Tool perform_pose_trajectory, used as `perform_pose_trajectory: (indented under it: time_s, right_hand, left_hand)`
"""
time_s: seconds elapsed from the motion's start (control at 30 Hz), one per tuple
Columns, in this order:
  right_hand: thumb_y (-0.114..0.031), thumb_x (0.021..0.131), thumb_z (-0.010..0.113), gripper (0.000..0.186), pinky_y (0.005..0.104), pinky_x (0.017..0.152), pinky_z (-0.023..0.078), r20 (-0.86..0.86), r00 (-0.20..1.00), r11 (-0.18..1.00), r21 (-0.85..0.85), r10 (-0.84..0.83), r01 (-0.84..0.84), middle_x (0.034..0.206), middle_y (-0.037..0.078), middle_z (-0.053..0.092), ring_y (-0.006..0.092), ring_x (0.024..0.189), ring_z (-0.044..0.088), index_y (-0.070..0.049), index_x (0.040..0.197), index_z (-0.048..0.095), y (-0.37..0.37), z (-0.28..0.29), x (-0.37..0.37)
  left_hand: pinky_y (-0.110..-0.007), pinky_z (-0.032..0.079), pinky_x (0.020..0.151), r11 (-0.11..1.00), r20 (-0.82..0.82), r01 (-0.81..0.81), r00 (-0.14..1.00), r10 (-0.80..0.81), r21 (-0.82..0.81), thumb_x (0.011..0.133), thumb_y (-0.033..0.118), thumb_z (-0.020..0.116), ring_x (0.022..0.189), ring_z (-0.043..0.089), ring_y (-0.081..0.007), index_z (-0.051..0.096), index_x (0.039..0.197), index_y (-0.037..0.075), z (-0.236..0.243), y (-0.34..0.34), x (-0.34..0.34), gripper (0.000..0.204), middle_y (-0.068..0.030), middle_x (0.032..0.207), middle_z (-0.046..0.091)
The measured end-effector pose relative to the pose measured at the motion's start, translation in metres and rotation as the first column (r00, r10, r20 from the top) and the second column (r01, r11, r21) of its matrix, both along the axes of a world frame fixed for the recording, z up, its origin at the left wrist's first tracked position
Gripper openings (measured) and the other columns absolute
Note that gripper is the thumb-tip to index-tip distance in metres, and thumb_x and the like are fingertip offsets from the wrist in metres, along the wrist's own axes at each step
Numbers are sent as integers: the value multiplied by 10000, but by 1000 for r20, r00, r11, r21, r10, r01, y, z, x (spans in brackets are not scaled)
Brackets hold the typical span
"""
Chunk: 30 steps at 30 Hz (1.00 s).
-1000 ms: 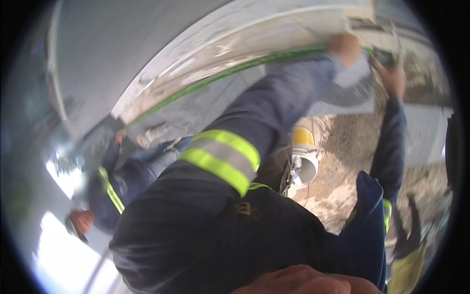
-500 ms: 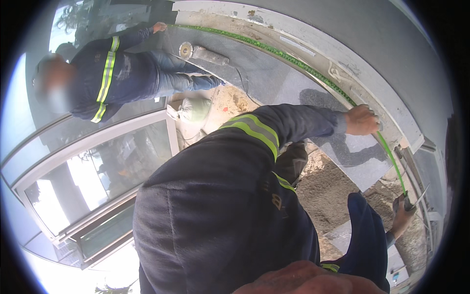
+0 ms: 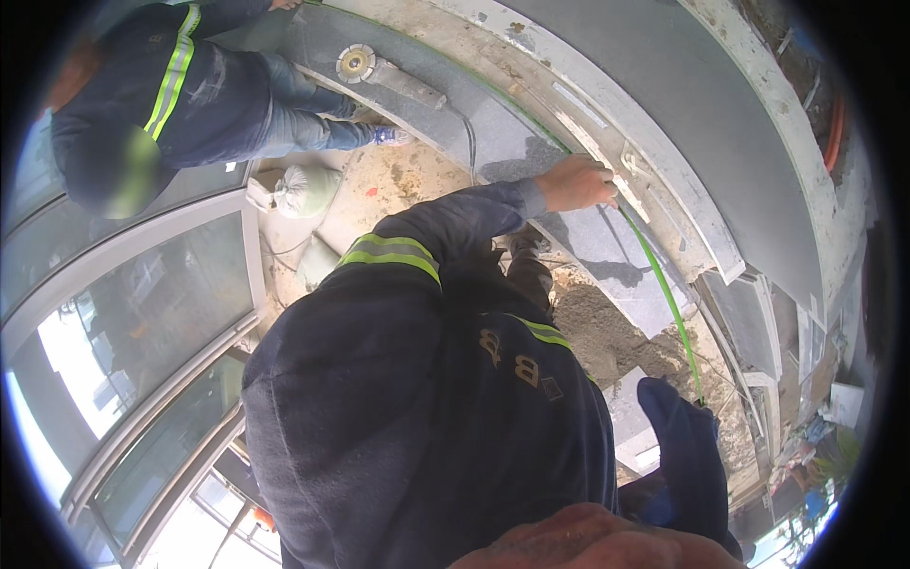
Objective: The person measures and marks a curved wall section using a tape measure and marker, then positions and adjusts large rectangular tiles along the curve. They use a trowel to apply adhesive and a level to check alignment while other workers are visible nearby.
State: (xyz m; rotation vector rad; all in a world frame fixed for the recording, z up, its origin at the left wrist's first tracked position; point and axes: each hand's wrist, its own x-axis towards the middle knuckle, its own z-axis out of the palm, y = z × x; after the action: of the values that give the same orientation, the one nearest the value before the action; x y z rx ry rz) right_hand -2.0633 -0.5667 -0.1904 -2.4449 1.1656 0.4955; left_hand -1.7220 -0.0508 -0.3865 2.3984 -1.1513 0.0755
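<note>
A green measuring tape (image 3: 661, 279) runs in a long curve over grey stone slabs (image 3: 512, 142). My left hand (image 3: 576, 183) reaches across and is closed on the tape, its fingers bent over the edge. My right sleeve (image 3: 678, 446) is at lower right; the hand itself is hidden, near where the tape ends at a small dark object (image 3: 701, 402). At the far upper left a co-worker's hand (image 3: 283, 4) is by the tape's other end.
An angle grinder (image 3: 408, 83) with its cord lies on the slab. A white sack (image 3: 308, 190) rests on the dusty floor beside a framed glass panel (image 3: 171, 275). Pale ledges (image 3: 616, 123) border the slabs; loose sand (image 3: 597, 322) lies beside them. A co-worker (image 3: 227, 90) stands upper left.
The view has shifted, so the scene sits further left. My right hand, earlier visible on the tape's dark end, is now hidden. My left hand stays closed on the tape.
</note>
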Motion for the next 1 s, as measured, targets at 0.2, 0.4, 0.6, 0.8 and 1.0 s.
perform_pose_trajectory:
  time_s: [0.2, 0.4, 0.6, 0.8, 1.0]
  right_hand:
    - [-606, 770, 788, 841, 446, 897, 495, -72, 994, 991, -103, -87, 80, 1050, 240, 670, 353, 988, 643, 128, 1135, 600, 66, 50, -40]
    - [-640, 724, 775, 853, 457, 850, 500, -227, 961, 978, -169, -157, 120, 983, 246, 678, 350, 941, 649, 140, 1039, 634, 90, 19, -62]
    - [-567, 752, 808, 687, 373, 655, 496, -305, 894, 929, 73, -327, 364, 799, 90, 669, 206, 692, 614, 75, 970, 700, 148, -1, -88]
    - [-480, 873, 769, 487, 294, 582, 479, -462, 747, 681, 341, -479, 648, 812, 22, 662, 143, 667, 605, -14, 1008, 728, 245, -68, -142]
    - [-554, 880, 718, 536, 282, 554, 444, -482, 762, 624, 450, -432, 639, 819, 22, 670, 130, 661, 596, -38, 1026, 732, 276, -118, -158]
  left_hand:
    - [-416, 522, 813, 984, -297, 156, 947, -124, 86, 916, 388, 648, 931, 669, -235, 733, 1000, 151, 5, 82, 27, 266, -40, 947, 649]
    - [-443, 494, 912, 913, -4, 404, 915, -404, 58, 936, 424, 647, 1088, 625, -250, 689, 1110, 118, -71, 129, -21, 354, -54, 1093, 628]
    - [-470, 498, 936, 894, -446, 431, 828, -340, 119, 921, 404, 716, 1120, 629, -297, 629, 1259, 82, -86, 91, -62, 475, -83, 1165, 627]
    - [-352, 541, 878, 889, -889, -121, -77, -452, -442, 885, 322, 825, 1172, 623, -240, 329, 1590, 50, -67, 85, -86, 904, -145, 1358, 618]
    - [-359, 554, 878, 997, -998, 59, -11, -55, -56, 769, 270, 868, 1134, 663, -242, 544, 1442, -12, -113, 107, -94, 798, -192, 1258, 688]
